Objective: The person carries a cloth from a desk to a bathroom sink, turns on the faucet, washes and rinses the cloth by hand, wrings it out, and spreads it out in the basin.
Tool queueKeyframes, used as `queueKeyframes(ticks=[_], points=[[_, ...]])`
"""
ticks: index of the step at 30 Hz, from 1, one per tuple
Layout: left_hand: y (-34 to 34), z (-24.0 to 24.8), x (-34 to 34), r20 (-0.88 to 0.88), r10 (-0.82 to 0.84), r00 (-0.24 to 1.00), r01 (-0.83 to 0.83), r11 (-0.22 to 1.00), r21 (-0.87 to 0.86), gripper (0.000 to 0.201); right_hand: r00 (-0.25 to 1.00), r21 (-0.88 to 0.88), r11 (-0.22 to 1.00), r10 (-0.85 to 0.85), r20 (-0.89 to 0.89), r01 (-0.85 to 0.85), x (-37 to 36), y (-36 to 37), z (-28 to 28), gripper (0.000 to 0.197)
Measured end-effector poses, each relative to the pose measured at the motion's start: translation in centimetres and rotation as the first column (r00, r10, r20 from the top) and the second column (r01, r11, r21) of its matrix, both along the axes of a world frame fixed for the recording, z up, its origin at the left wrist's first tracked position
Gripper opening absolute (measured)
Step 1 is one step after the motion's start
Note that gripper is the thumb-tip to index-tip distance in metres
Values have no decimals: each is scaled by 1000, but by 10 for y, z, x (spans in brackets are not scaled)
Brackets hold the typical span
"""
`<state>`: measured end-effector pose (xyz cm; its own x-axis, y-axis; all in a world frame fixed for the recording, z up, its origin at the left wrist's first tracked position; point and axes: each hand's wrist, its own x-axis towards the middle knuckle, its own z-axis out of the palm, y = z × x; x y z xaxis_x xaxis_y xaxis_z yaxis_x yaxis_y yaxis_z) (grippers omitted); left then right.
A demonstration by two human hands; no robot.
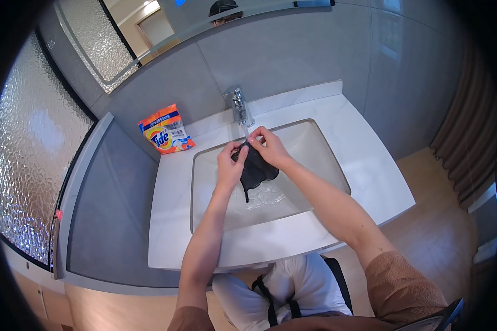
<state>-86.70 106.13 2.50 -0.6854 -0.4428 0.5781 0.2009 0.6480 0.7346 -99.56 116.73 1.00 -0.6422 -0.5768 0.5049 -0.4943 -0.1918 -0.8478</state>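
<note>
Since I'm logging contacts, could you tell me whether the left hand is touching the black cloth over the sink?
Touching. The head view shows the left hand pinching the black cloth's top edge, its fingers overlapping the fabric.

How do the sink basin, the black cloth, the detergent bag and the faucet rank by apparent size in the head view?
1. Sink basin, largest by far.
2. Black cloth, held by the left hand and right hand.
3. Orange detergent bag; close to the cloth, so this order is unsure.
4. Faucet, smallest.
</note>
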Motion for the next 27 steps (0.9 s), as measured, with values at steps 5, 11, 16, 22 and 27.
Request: queueKeyframes(ticks=[5, 11, 16, 22, 27], points=[[0, -4, -4, -25, -62, 998, 62, 998, -7, 20, 941, -87, 959, 281, 190, -269, -18, -5, -18, 34], [-16, -14, -4, 41, 29, 999, -28, 1000, -8, 22, 985, -20, 985, 171, 30, -170, -13, 1, -12, 33], [-28, -21, -4, -15, -82, 997, 83, 974, 211, 25, 980, 115, 973, 197, 28, -199, -8, 7, -2, 35], [-19, -9, -6, -27, -181, 983, 174, 880, 443, 31, 985, -13, 987, 161, 68, -160, -10, 3, -12, 30], [-34, -17, 0, 57, -138, 989, 100, 897, 431, 22, 989, -107, 987, 128, 80, -119, -8, -2, -7, 25]])
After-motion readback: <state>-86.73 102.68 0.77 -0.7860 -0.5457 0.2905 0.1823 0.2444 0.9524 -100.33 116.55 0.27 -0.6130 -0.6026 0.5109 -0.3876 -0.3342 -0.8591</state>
